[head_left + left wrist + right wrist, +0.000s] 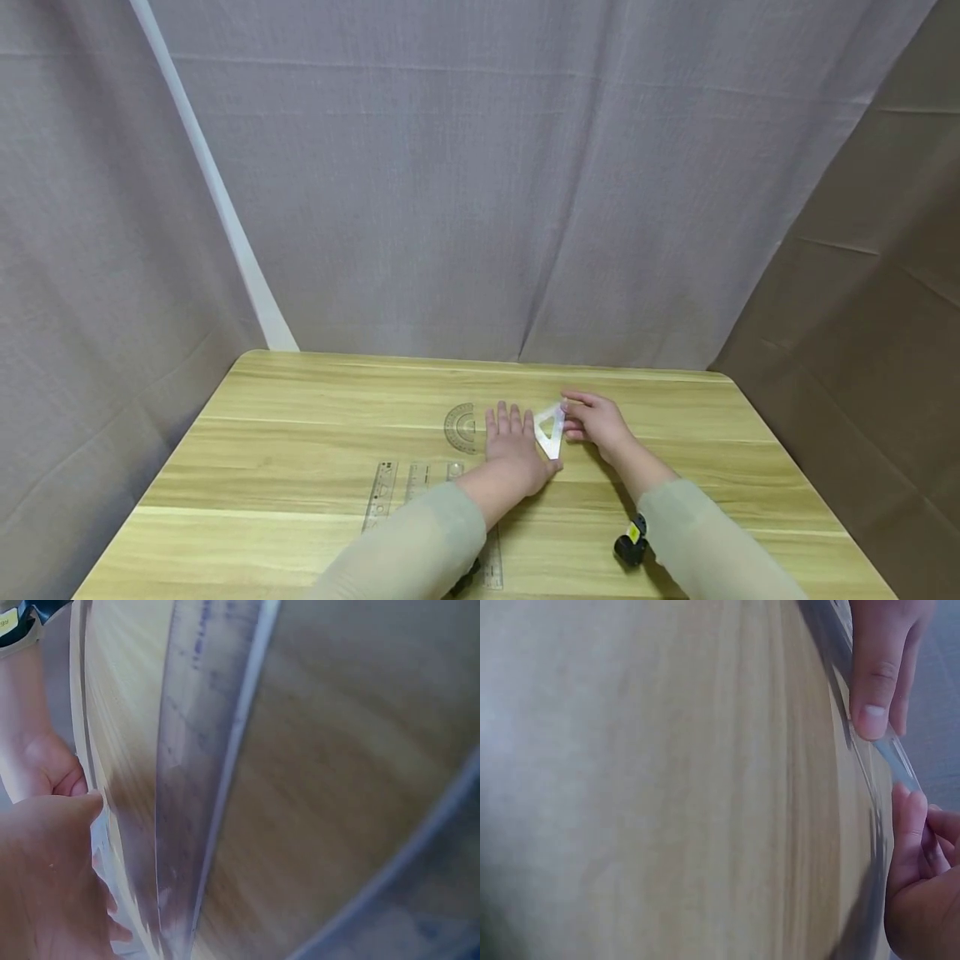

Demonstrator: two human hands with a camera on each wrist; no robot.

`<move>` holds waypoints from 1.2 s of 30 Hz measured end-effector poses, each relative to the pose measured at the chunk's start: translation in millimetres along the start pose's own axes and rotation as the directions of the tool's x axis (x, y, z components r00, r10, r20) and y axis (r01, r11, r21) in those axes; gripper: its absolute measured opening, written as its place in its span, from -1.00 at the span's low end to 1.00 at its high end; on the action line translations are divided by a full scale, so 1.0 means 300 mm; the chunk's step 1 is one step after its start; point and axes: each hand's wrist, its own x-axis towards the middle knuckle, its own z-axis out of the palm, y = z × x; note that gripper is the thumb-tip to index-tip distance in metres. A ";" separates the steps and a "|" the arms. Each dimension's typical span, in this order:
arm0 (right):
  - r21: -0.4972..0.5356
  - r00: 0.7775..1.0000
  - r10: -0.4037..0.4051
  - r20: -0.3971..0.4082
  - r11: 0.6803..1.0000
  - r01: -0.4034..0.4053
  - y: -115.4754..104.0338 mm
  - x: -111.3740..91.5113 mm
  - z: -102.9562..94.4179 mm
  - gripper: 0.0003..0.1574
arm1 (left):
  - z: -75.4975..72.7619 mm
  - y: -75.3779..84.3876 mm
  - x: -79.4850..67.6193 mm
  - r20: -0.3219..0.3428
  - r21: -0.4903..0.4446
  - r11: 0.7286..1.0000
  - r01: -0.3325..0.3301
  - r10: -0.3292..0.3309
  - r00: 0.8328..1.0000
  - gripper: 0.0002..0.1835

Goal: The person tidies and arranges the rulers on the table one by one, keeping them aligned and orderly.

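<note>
In the head view a clear triangular set square [557, 437] lies between the two hands, tilted, with a triangular cutout. My right hand [597, 423] pinches its right edge between thumb and fingers. My left hand [516, 457] rests just left of it, fingers straight and spread, with the thumb near its lower corner. To the left of those fingers is a clear half-round protractor [454, 428]. In the right wrist view the set square [900, 763] shows edge-on between the right hand [926, 889] and the left hand [885, 671].
Clear rulers [380, 493] lie side by side at the front, partly hidden under the left sleeve [420, 542]. One ruler [199, 750] crosses the left wrist view. The wooden table [247, 467] meets grey curtains [450, 208]. A black wrist camera [630, 546] hangs at the right sleeve.
</note>
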 end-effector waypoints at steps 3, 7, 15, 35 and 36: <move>0.025 1.000 0.006 0.004 1.000 -0.006 0.006 -0.008 -0.005 -0.45 | -0.006 -0.006 -0.015 -0.002 -0.001 1.000 -0.015 0.015 1.000 0.11; 0.055 1.000 0.018 0.018 0.998 -0.019 0.005 -0.030 -0.008 -0.42 | -0.010 -0.013 -0.033 -0.013 -0.004 0.999 -0.032 0.032 0.999 0.11; 0.114 0.999 0.046 0.018 0.992 -0.048 0.004 -0.085 -0.004 -0.38 | -0.012 -0.032 -0.070 -0.045 -0.001 0.997 -0.076 0.076 0.996 0.11; 0.139 0.997 0.053 0.054 0.988 -0.060 0.022 -0.232 -0.005 -0.40 | -0.025 -0.090 -0.208 -0.124 -0.027 0.980 -0.199 0.194 0.973 0.05; 0.138 0.997 0.057 0.053 0.988 -0.063 0.025 -0.239 -0.005 -0.41 | -0.023 -0.092 -0.212 -0.128 -0.023 0.978 -0.206 0.201 0.971 0.05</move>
